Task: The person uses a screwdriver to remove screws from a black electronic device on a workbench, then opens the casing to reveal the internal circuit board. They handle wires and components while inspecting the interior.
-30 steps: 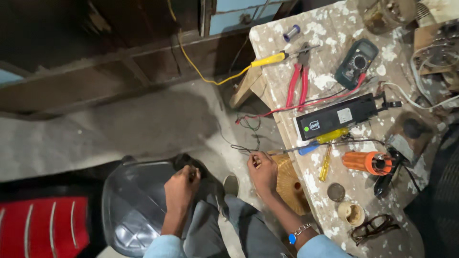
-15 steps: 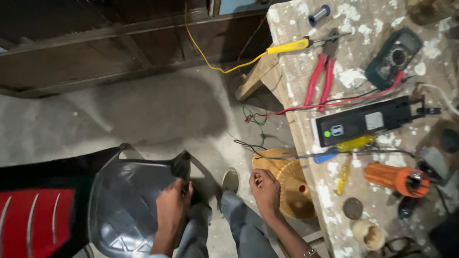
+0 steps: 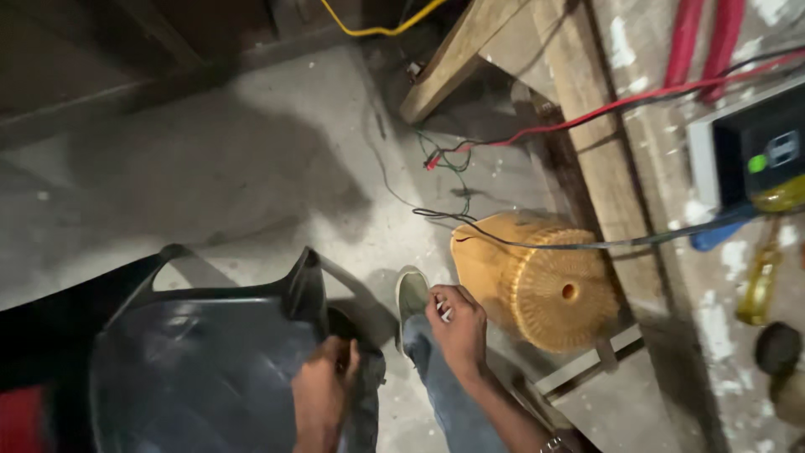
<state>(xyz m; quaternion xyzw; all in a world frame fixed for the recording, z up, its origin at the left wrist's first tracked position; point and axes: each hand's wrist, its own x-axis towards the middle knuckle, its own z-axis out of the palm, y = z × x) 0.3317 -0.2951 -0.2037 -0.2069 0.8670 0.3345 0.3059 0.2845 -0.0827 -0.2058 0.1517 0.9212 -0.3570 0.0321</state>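
Camera lowered, right hand (image 3: 457,323) beside wicker basket (image 3: 532,281)

floor (image 3: 251,168): chair (image 3: 193,369), basket (image 3: 537,281) | bench (image 3: 637,218): wires (image 3: 587,109), screwdrivers (image 3: 759,277)

Beside the right hand (image 3: 457,323) sat a yellow-tan ribbed drum (image 3: 537,277); by the left hand (image 3: 323,394) a dark grey chair (image 3: 201,361); beyond, a white-splotched worktop (image 3: 671,252), red cable (image 3: 579,117), yellow wire (image 3: 377,29), grey floor (image 3: 210,168)
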